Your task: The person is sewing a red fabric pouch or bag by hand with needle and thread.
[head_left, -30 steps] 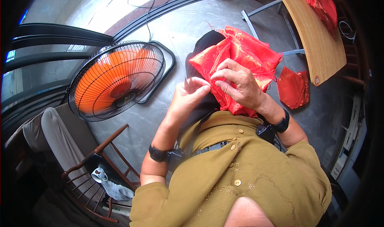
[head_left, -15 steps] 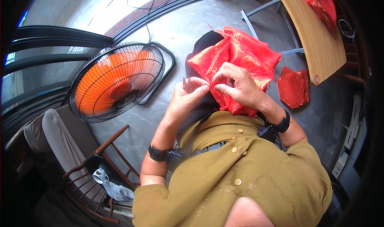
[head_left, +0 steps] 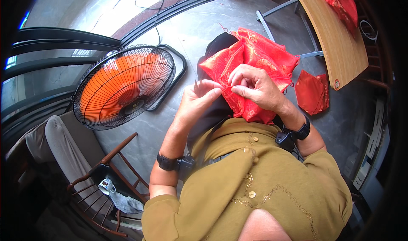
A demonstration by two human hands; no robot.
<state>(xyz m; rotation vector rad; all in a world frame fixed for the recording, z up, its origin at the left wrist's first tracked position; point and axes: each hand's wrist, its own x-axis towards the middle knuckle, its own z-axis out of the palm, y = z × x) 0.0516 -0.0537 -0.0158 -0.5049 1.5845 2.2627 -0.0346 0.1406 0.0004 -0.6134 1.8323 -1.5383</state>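
Red patterned satin cloth [head_left: 265, 56] lies bunched over my lap. Above its near left part, my left hand [head_left: 202, 94] is closed, with thumb and forefinger pinched on a fine red thread [head_left: 227, 88]. A small grey pointed metal tip [head_left: 196, 86], like a blade, sticks up from the left hand; its other end is hidden. My right hand [head_left: 255, 88] pinches the other end of the thread between thumb and curled forefinger, just right of the left fingertips.
A large orange-bladed floor fan [head_left: 125, 88] stands left. A wooden table [head_left: 335, 41] with red cloth [head_left: 342, 7] is at far right. More folded red cloth [head_left: 312, 92] lies below it. A wooden chair [head_left: 114, 173] holding a mug [head_left: 106, 186] and grey cloth [head_left: 126, 203] stands near left.
My right thumb and forefinger have closed together on the thread and moved slightly right of the left fingertips. The left hand has barely moved, and the cloth stays on my lap.
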